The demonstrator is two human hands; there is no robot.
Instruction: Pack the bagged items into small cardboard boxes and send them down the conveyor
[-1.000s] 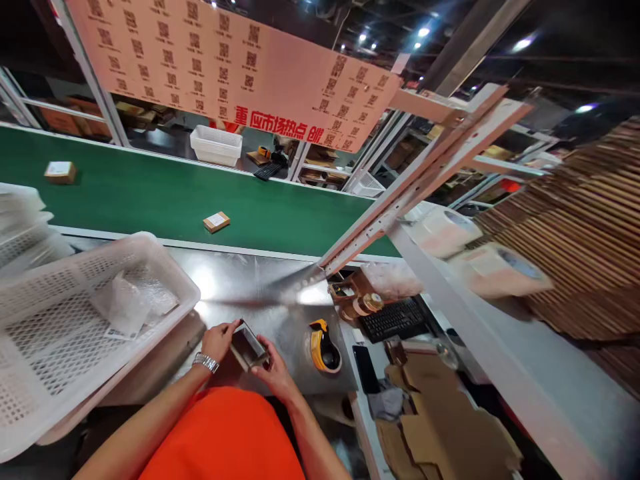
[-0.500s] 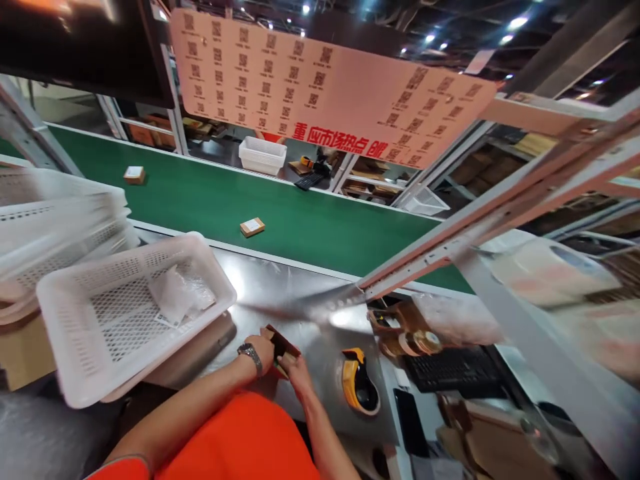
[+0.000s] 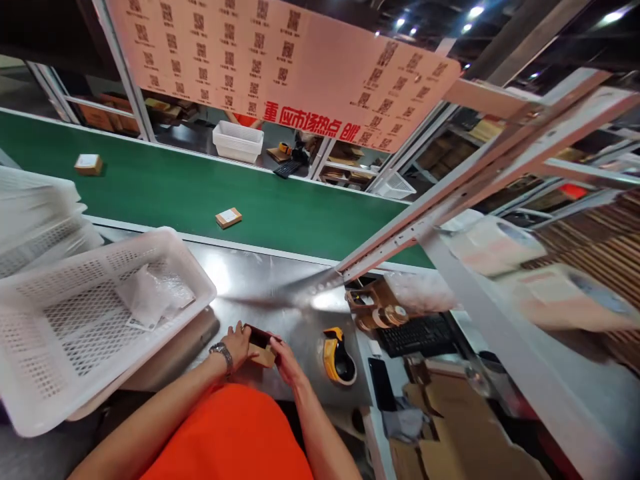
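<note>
Between my two hands is a small brown cardboard box (image 3: 262,356), its dark inside showing at the top. My left hand (image 3: 237,343), with a metal watch on the wrist, grips the box's left side. On its right side, my right hand (image 3: 283,359) has its fingers closed on the edge. The box is held just above the steel table (image 3: 295,327) near my body. Right of it on the table lies a yellow and black tape dispenser (image 3: 339,357). To the left stands a white plastic basket (image 3: 173,250) with clear plastic-wrapped items (image 3: 155,297) in it.
Beyond the table runs a green conveyor belt (image 3: 165,190) carrying two small boxes, one nearer (image 3: 229,217) and one farther (image 3: 89,164). A keyboard (image 3: 417,335), a phone (image 3: 382,384) and flattened cardboard (image 3: 465,420) lie at right. A metal post (image 3: 400,233) slants up; tape rolls (image 3: 500,245) sit on a shelf.
The box has gone from a flatter, dark-looking shape to standing opened out between my hands. My view has swung right, so the surroundings appear shifted left.
</note>
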